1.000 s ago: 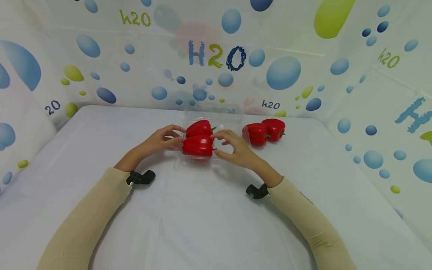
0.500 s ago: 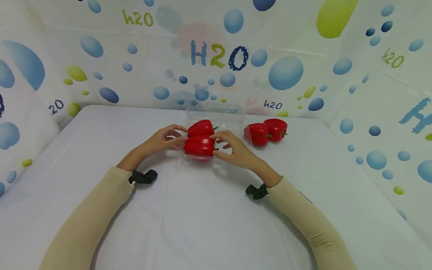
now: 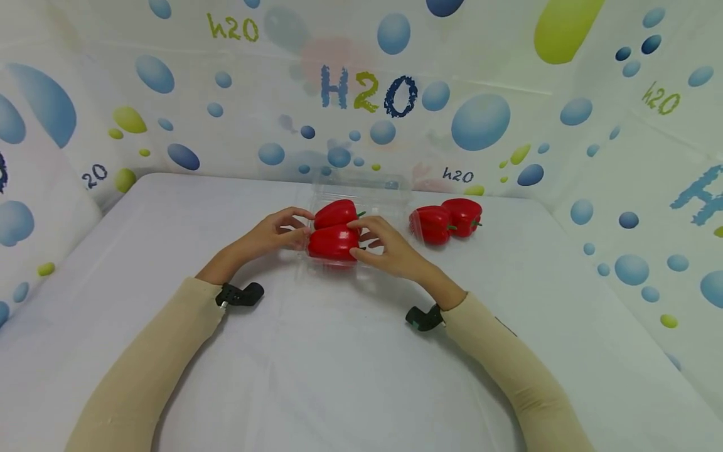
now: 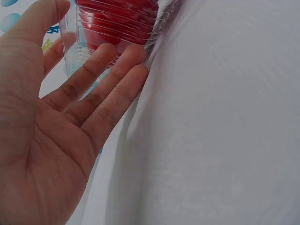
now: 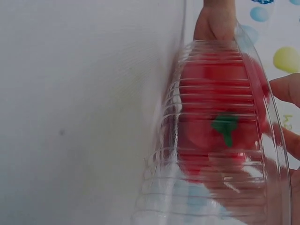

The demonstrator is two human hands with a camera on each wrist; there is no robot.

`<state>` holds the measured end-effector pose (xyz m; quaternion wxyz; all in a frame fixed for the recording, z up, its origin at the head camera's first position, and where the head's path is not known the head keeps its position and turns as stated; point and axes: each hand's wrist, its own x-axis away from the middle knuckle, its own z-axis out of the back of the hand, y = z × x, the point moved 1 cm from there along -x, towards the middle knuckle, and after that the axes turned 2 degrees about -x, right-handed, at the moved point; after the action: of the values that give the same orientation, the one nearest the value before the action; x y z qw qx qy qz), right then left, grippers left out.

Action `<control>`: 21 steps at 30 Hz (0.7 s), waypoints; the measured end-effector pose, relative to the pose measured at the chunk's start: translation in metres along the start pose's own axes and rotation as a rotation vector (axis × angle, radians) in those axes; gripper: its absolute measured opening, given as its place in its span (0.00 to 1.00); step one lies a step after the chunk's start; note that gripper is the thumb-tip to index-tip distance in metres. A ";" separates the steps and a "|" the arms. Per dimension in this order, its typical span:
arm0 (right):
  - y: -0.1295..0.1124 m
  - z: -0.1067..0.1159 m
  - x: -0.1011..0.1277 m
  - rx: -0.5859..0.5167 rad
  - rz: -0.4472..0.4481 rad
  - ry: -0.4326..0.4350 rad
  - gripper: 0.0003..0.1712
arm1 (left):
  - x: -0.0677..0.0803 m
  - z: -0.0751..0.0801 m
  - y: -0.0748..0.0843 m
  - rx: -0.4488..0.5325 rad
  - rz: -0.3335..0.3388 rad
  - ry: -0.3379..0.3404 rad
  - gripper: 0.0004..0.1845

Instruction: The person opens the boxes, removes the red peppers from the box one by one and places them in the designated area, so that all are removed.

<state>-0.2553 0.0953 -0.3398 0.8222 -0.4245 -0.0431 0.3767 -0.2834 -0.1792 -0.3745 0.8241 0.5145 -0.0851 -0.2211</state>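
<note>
White cloth covers the table (image 3: 339, 351), and printed sheets with blue and green bubbles and "H2O" lettering (image 3: 367, 94) hang behind and to both sides of it. Near the far middle of the table sits a clear plastic box (image 3: 316, 267) with ribbed walls, its lid (image 3: 361, 185) standing open behind it. Two red peppers lie in the box, the near pepper (image 3: 332, 242) touching the far pepper (image 3: 336, 213) just behind it; through the ribbed wall the right wrist view shows a green stem (image 5: 225, 126) on one of them. The left hand (image 3: 271, 235) is at the left side of the box, its fingers (image 4: 110, 86) nearly straight and laid against the outside of the ribbed wall, thumb up along the edge, closed around nothing. The right hand (image 3: 390, 248) is at the right side, fingers loosely bent, the tips touching the right end of the near pepper and the box rim; whether it truly grips the pepper cannot be made out. Both arms wear beige sleeves (image 3: 141, 370), each with a small black device (image 3: 240, 294) at the wrist. To the right of the box, apart from it, two more red peppers (image 3: 446, 221) lie side by side on the cloth, touching each other.
</note>
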 end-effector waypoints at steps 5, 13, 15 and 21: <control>-0.002 -0.003 -0.005 0.009 -0.086 -0.022 0.35 | 0.001 0.001 0.000 -0.004 -0.006 -0.004 0.25; -0.001 -0.006 -0.009 -0.025 -0.137 -0.028 0.38 | 0.002 0.001 0.001 0.004 -0.001 -0.005 0.25; -0.001 -0.006 -0.009 -0.029 -0.140 -0.021 0.38 | 0.002 0.001 0.000 0.004 -0.002 -0.006 0.25; -0.002 -0.005 -0.008 -0.032 -0.139 -0.006 0.38 | 0.001 0.000 0.001 0.003 0.005 -0.001 0.25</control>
<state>-0.2581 0.0859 -0.3395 0.8393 -0.4326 -0.0809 0.3192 -0.2822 -0.1796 -0.3738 0.8239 0.5153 -0.0871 -0.2193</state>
